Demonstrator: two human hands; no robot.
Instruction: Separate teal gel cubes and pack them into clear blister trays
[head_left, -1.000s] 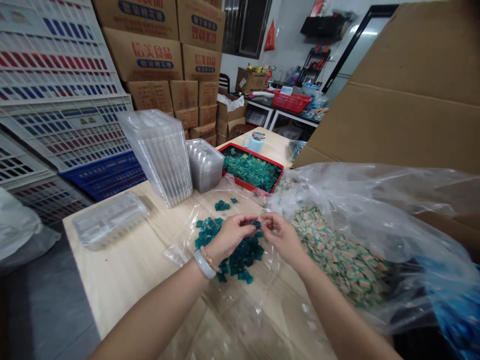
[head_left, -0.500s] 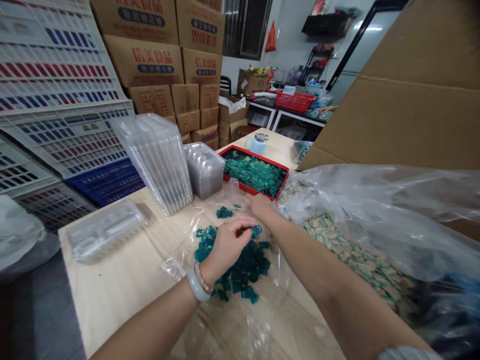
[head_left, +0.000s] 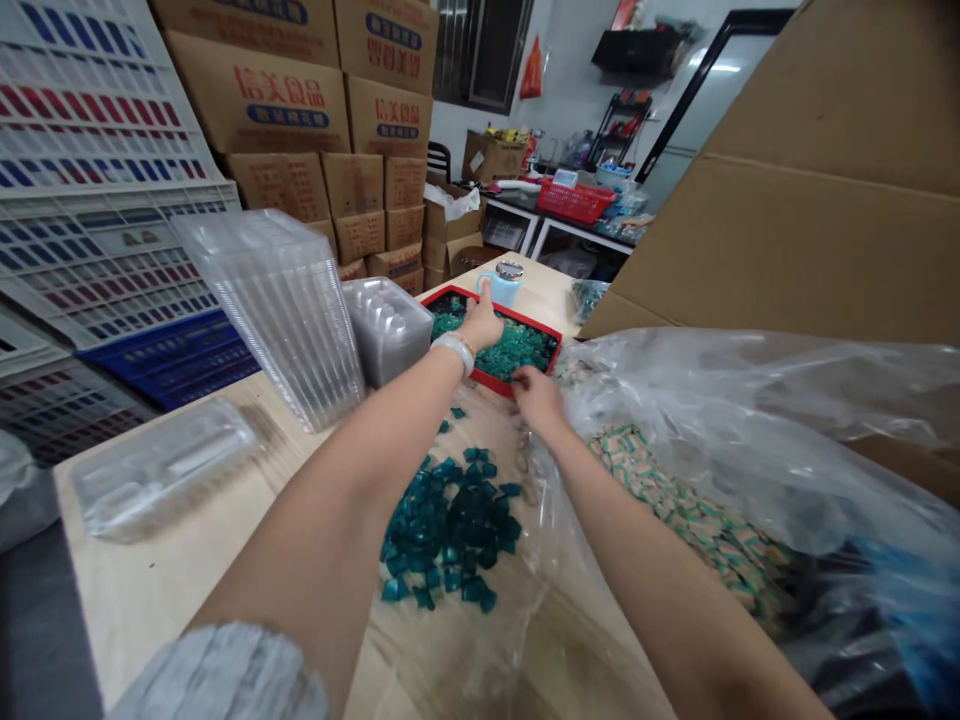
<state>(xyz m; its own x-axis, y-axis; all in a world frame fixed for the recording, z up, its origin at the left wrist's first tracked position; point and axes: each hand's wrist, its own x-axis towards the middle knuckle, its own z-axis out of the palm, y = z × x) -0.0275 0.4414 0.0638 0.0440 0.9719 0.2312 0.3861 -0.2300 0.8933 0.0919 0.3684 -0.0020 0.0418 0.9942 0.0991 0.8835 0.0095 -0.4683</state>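
Head view: teal translucent cubes are heaped in a red tray under the fingers of the left hand, which are extended; any hold cannot be told. Curled fingers of the right hand are pressed near the tray's rim, and loose cubes are spread below the fingers.

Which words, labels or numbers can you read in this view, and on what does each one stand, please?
"信美食品", in red, on the large brown carton at upper left.
"信美食品", in red, on the brown carton beside it.
The blue oval label under the red words on the large carton: its characters are too blurred to read.
The white plastic crates at far left: coloured marks only, nothing readable.
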